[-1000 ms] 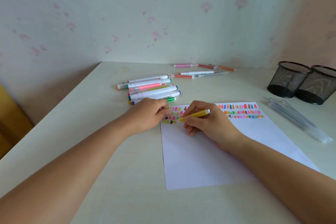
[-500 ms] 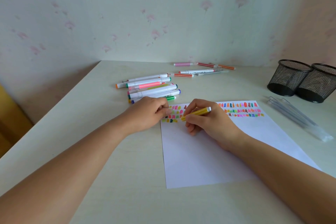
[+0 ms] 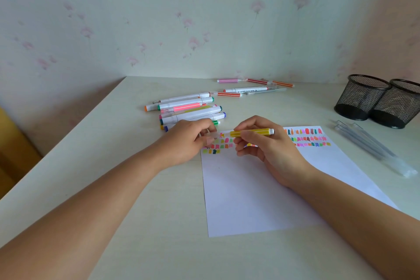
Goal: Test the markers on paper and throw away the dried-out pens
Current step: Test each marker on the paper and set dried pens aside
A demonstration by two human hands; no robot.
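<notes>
Now the right hand [image 3: 270, 152], fingers curled round the yellow marker [image 3: 252, 132], is lifting it off the paper [image 3: 250, 188]; the left hand [image 3: 186, 141] is pinching its clear cap [image 3: 213, 135] at the tip, indicating recapping.

yellow marker [image 3: 252, 132] level just above the white paper [image 3: 250, 193], clear cap [image 3: 212, 135] at its left end; colour swatches [image 3: 306, 138] line the paper's top; other markers [image 3: 188, 109] piled behind

right hand [image 3: 268, 150]: I lifted the yellow striped plastic marker [image 3: 252, 132] off the white paper sheet [image 3: 250, 188], now level | left hand [image 3: 188, 141]: I raised the clear plastic cap [image 3: 212, 135] to its tip
</notes>
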